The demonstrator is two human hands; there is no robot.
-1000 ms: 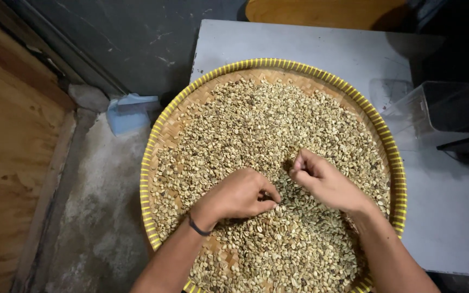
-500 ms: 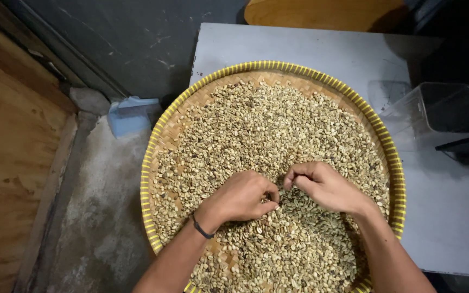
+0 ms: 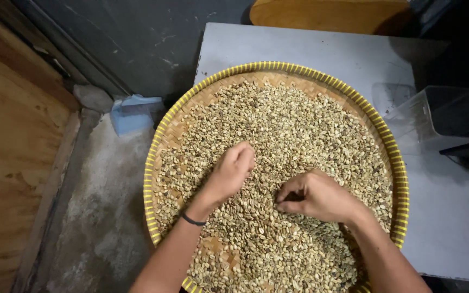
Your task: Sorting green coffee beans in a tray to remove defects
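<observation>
- Left hand: lying on the beans, fingers curled loosely, grasping nothing that shows
- Right hand: resting on the beans, fingers bent inward; cannot tell whether it is pinching a bean
- Beans: pale, covering a round woven tray with a yellow rim
- Tray: sitting on a grey table, overhanging its left edge
- Clear plastic container: standing on the table just beside the tray

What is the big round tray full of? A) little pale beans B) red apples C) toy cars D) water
A: the woven tray with its yellow rim is covered in small pale beans, and both the left hand and the right hand rest in them.
</observation>
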